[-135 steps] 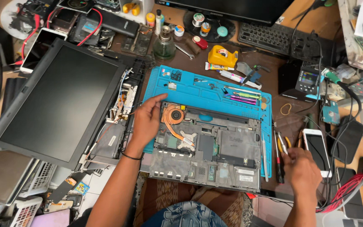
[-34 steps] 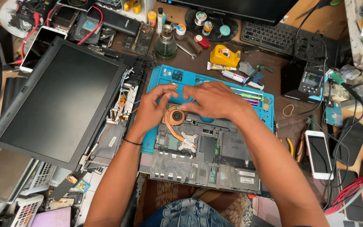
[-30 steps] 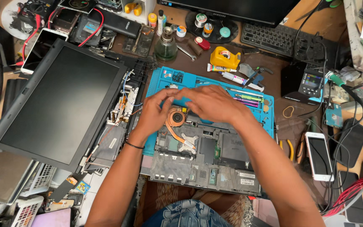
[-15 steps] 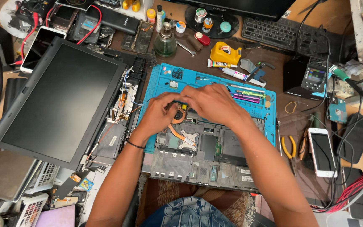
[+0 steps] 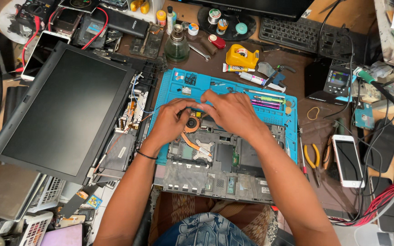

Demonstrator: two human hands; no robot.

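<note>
- Currently, both hands are placed at the far edge of the opened laptop base (image 5: 215, 168), over the copper-coloured fan (image 5: 191, 123).
- Left hand (image 5: 172, 120): fingers curled and pinched at the fan; whether anything is actually gripped cannot be told.
- Right hand (image 5: 231, 111): fingers bent, tips meeting the left hand's; a hold cannot be confirmed.
- The base is judged rigid but fragile; it should be held by its outer frame, not the exposed boards.
- The blue mat (image 5: 270, 123) has shallow compartments along its far edge, with pen-like tools (image 5: 267, 99) laid in them.
</note>
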